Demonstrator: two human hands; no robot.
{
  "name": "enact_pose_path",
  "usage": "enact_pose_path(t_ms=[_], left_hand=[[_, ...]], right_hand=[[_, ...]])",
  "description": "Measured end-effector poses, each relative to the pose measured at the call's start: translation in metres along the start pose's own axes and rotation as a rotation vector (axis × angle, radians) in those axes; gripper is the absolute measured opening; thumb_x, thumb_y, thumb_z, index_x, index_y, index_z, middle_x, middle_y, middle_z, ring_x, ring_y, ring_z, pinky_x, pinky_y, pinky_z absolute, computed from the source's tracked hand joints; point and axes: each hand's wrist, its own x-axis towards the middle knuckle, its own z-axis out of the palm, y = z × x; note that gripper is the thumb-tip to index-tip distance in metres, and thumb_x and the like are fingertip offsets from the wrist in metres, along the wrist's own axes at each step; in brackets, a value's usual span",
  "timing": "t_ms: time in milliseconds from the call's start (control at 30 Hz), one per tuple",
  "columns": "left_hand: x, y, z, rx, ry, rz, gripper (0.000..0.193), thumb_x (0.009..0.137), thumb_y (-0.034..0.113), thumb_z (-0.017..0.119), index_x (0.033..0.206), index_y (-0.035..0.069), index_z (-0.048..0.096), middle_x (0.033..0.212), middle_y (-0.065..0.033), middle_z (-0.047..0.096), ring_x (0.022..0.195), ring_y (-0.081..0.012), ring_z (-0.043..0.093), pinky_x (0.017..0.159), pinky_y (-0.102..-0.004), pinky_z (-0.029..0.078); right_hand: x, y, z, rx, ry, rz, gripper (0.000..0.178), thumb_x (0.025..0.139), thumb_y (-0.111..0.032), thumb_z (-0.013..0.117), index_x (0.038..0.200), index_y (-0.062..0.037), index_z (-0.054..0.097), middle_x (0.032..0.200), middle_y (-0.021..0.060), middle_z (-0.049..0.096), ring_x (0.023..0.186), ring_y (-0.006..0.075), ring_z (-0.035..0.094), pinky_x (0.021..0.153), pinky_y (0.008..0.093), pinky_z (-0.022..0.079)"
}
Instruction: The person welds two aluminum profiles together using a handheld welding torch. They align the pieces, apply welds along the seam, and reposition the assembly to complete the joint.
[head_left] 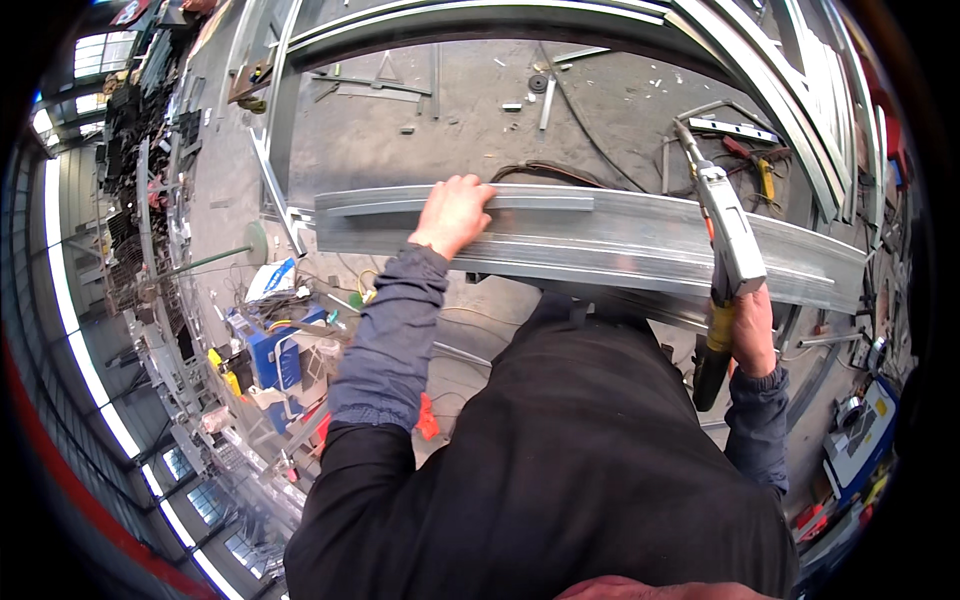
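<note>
A long shiny sheet-metal channel (640, 235) lies crosswise before me, with a narrower metal strip (545, 203) along its upper left part. My left hand (455, 213) is closed over the strip and the channel's far edge, its fingertips hidden behind. At the channel's right part, my right hand (754, 328) is wrapped round a welding gun (733, 235). The gun has a silver body, a black and yellow rear part and a thin nozzle pointing away from me, past the channel's far edge. Its grip is mostly hidden by the gun and hand.
Metal frame bars (480, 22) run across the far side and down the right. Beyond the channel, a dark cable (580, 115) and metal offcuts lie on the floor. A level (733, 130) and red-handled pliers (740, 150) sit far right. A blue box (275, 350) stands at left.
</note>
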Motion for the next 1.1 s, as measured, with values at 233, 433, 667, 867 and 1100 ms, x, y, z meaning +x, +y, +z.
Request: enact_pose_path(t_ms=[233, 433, 667, 867, 1100], left_hand=[[0.005, -0.038, 0.021, -0.131, 0.144, 0.164, 0.032, 0.095, 0.03, 0.082, 0.117, 0.01, 0.07, 0.114, -0.0105, 0.07, 0.112, -0.0362, 0.07, 0.093, -0.0495, 0.059], [0.025, 0.012, -0.017, -0.136, 0.141, 0.353, 0.03, 0.1, 0.029, 0.077, 0.115, 0.008, 0.061, 0.103, -0.0144, 0.07, 0.097, -0.0397, 0.073, 0.081, -0.0506, 0.06], [0.047, 0.153, -0.039, -0.116, 0.206, 0.489, 0.031, 0.097, 0.033, 0.079, 0.108, 0.009, 0.063, 0.096, -0.0113, 0.069, 0.094, -0.0334, 0.075, 0.075, -0.0467, 0.061], [0.053, 0.226, -0.002, -0.265, 0.357, 0.421, 0.034, 0.096, 0.037, 0.08, 0.104, 0.009, 0.062, 0.093, -0.0123, 0.069, 0.09, -0.0331, 0.075, 0.077, -0.0475, 0.061], [0.053, 0.229, 0.005, -0.26, 0.287, 0.407, 0.035, 0.097, 0.037, 0.08, 0.108, 0.008, 0.064, 0.099, -0.0133, 0.07, 0.095, -0.034, 0.076, 0.081, -0.0479, 0.062]], right_hand=[[-0.01, -0.007, 0.004, 0.024, -0.045, -0.035, 0.046, 0.114, -0.048, 0.065, 0.117, -0.0018, 0.064, 0.092, 0.0052, 0.069, 0.078, 0.017, 0.074, 0.074, 0.0331, 0.061], [-0.024, -0.004, -0.003, 0.061, 0.051, -0.032, 0.045, 0.115, -0.046, 0.064, 0.117, -0.0008, 0.064, 0.093, 0.0058, 0.07, 0.078, 0.0178, 0.074, 0.073, 0.0337, 0.061], [-0.044, 0.013, -0.03, 0.139, 0.129, 0.007, 0.064, 0.113, -0.057, 0.061, 0.15, -0.0046, 0.057, 0.104, 0.0032, 0.064, 0.079, 0.0152, 0.069, 0.063, 0.0299, 0.056], [-0.051, -0.022, -0.023, 0.1, 0.096, -0.087, 0.074, 0.114, -0.055, 0.059, 0.167, -0.0036, 0.047, 0.107, 0.0026, 0.062, 0.079, 0.0128, 0.067, 0.064, 0.028, 0.054], [-0.051, -0.007, -0.04, 0.067, 0.092, -0.065, 0.07, 0.116, -0.051, 0.056, 0.166, -0.0024, 0.047, 0.106, 0.0025, 0.063, 0.079, 0.0128, 0.067, 0.065, 0.029, 0.055]])
